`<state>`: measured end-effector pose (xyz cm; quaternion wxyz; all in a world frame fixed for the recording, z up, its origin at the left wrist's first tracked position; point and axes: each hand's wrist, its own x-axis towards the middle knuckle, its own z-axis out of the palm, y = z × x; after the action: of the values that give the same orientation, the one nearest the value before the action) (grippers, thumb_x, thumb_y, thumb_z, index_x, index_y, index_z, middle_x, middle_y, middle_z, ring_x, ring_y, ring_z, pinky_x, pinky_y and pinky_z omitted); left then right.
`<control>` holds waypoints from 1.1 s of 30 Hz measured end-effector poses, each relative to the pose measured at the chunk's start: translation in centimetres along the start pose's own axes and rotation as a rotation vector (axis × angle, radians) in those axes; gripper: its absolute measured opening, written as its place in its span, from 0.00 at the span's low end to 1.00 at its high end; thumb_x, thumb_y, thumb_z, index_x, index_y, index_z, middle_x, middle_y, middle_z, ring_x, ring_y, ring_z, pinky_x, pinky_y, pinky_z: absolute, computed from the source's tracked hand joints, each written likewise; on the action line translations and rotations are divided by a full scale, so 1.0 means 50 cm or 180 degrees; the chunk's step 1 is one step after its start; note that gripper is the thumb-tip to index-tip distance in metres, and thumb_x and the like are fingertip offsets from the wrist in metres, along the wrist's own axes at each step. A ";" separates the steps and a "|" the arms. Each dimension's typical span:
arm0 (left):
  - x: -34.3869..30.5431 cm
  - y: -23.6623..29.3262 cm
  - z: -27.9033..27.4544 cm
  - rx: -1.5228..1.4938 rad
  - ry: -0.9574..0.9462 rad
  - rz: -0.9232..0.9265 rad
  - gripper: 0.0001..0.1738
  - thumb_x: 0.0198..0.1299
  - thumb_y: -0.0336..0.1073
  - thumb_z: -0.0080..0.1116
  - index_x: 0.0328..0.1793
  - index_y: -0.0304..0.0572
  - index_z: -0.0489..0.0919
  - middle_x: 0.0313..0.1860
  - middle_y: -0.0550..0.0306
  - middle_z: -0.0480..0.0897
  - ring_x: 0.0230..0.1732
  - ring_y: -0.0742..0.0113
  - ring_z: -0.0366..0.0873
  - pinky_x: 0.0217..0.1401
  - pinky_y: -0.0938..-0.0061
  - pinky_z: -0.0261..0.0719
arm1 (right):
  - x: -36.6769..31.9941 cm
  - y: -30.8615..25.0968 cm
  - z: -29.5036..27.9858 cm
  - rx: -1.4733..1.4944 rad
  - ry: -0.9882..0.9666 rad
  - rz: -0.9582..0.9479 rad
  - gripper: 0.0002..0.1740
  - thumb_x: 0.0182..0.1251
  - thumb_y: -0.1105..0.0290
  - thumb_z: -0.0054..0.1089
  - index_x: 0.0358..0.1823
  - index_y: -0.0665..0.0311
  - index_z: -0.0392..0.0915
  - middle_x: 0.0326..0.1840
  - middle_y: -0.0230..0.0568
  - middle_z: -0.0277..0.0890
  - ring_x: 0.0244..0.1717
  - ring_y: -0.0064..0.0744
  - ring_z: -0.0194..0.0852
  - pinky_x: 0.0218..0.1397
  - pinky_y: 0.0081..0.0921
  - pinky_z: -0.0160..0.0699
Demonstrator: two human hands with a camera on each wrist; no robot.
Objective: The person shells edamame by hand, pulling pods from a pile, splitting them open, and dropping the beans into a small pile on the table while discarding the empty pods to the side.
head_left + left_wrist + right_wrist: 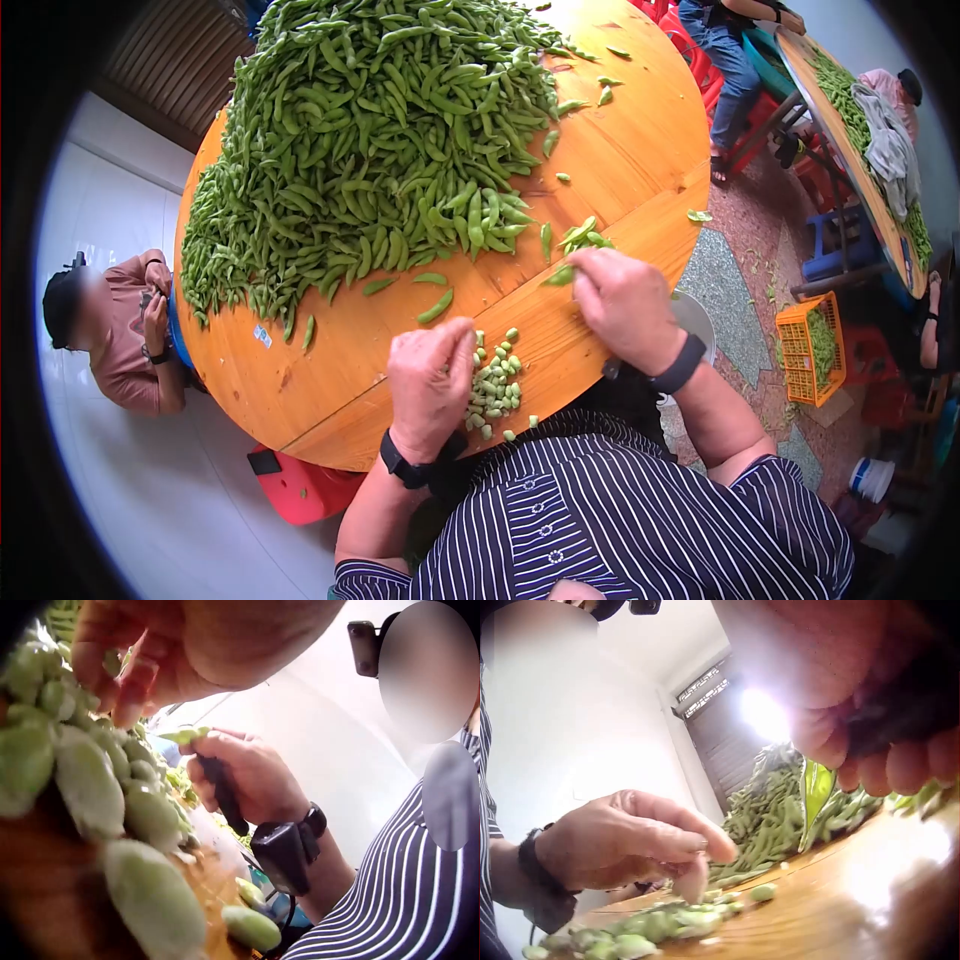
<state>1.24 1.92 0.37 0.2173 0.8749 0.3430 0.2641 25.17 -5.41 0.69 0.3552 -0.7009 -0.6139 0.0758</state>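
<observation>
My left hand (428, 375) hovers over a small pile of shelled beans (492, 390) near the table's edge. Its fingers point down, loosely bent, and the right wrist view shows no bean held in them (641, 844). My right hand (628, 305) pinches a split green pod (816, 793) between thumb and forefinger, pod tip downward. A dark elongated object (221, 795) lies against that hand's fingers in the left wrist view; what it is, I cannot tell. Beside the right hand lie a few pods (582, 236). A large heap of unshelled pods (370, 150) covers the table's far left part.
The round wooden table (620, 140) has scattered pods. A pale bucket (694, 325) stands below its edge by my right forearm. At left sits a person (135, 340); a red stool (305, 487) is below. At right are an orange crate (812, 350) and another pod-covered table.
</observation>
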 end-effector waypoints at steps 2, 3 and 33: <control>0.012 -0.019 -0.003 0.0136 0.0190 -0.0020 0.12 0.59 0.26 0.63 0.49 0.34 0.81 0.33 0.49 0.80 0.32 0.56 0.79 0.38 0.68 0.75 | 0.003 -0.005 -0.015 -0.0293 0.0118 0.0032 0.09 0.63 0.74 0.54 0.44 0.65 0.76 0.34 0.54 0.81 0.34 0.52 0.82 0.37 0.44 0.80; 0.019 -0.028 -0.004 0.0279 0.0207 -0.0286 0.11 0.58 0.26 0.64 0.47 0.34 0.81 0.33 0.51 0.78 0.31 0.57 0.77 0.38 0.68 0.74 | 0.004 -0.014 -0.025 -0.0312 0.0200 0.0230 0.11 0.62 0.75 0.54 0.46 0.65 0.76 0.35 0.54 0.81 0.35 0.53 0.82 0.38 0.43 0.81; -0.020 0.047 0.013 -0.1255 -0.0070 -0.0830 0.09 0.58 0.22 0.65 0.44 0.31 0.80 0.33 0.56 0.81 0.30 0.72 0.79 0.33 0.76 0.77 | -0.030 -0.082 0.105 0.1566 -0.0700 0.0372 0.10 0.62 0.72 0.54 0.39 0.72 0.77 0.29 0.62 0.79 0.33 0.60 0.81 0.38 0.47 0.80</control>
<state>2.15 -0.52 0.88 0.4200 0.7666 0.3925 0.2861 18.66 -4.70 -1.23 0.4410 -0.6153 -0.5704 0.3187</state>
